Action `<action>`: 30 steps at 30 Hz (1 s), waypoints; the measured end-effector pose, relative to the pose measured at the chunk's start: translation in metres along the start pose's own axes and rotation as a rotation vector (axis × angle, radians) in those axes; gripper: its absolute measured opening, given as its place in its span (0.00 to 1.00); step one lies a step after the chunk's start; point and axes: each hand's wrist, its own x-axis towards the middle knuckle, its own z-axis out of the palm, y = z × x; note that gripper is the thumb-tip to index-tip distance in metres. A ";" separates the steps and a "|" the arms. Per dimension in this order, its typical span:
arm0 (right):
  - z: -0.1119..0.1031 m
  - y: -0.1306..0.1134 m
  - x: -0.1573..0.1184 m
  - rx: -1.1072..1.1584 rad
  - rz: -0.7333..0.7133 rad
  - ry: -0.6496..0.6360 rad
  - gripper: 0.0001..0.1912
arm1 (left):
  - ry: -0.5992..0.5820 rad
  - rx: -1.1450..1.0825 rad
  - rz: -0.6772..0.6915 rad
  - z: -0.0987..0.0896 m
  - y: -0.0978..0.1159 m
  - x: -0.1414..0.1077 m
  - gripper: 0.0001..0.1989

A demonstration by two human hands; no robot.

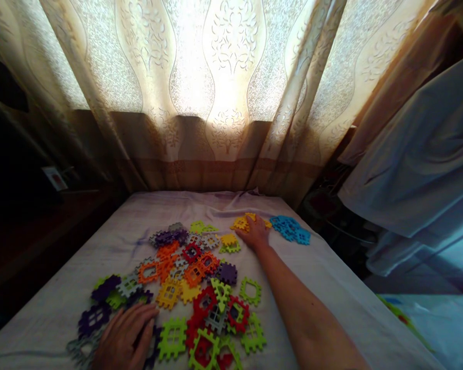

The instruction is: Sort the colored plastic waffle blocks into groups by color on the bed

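My right hand (256, 232) reaches to the far side of the bed-like surface and rests on a small heap of yellow interlocking plastic tiles (239, 223). Its fingers look apart over the tiles; their tips are partly hidden. Just right of it lies a heap of blue tiles (291, 229). My left hand (125, 336) lies at the near left on the mixed heap, fingers stretched forward and thumb apart. Beside it are a dark purple tile (94, 317), a grey tile (79, 349) and a lime green window tile (173, 337). What lies beneath its palm is hidden.
Red tiles (204, 302), orange tiles (195, 274) and several other colours overlap in the middle. A pale sheet (316, 308) covers the surface. A patterned curtain (231, 139) hangs behind, hanging clothes (416, 149) are at right, and dark furniture (42, 226) stands left.
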 end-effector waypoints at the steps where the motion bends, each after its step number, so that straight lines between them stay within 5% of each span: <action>1: 0.000 0.000 0.002 0.002 -0.012 -0.005 0.37 | -0.004 0.001 -0.005 0.000 0.000 0.000 0.14; 5: 0.000 0.004 -0.001 0.019 -0.051 0.022 0.36 | 0.001 0.006 -0.004 0.000 0.001 0.000 0.14; 9: 0.002 0.006 -0.022 0.057 -0.052 0.182 0.27 | 0.000 -0.002 -0.009 -0.002 0.004 0.002 0.13; 12: 0.003 0.001 -0.041 0.145 -0.198 0.240 0.18 | -0.012 -0.017 -0.051 -0.003 0.007 0.002 0.14; 15: 0.003 -0.013 -0.055 0.216 -0.356 0.159 0.17 | -0.024 -0.027 -0.077 -0.004 0.010 0.003 0.14; 23: 0.004 -0.039 -0.066 0.118 -0.228 0.068 0.15 | -0.062 -0.043 -0.130 -0.009 0.019 0.006 0.14; 30: 0.007 -0.033 -0.066 0.216 -0.240 0.147 0.12 | -0.048 -0.015 -0.104 -0.010 0.018 0.005 0.13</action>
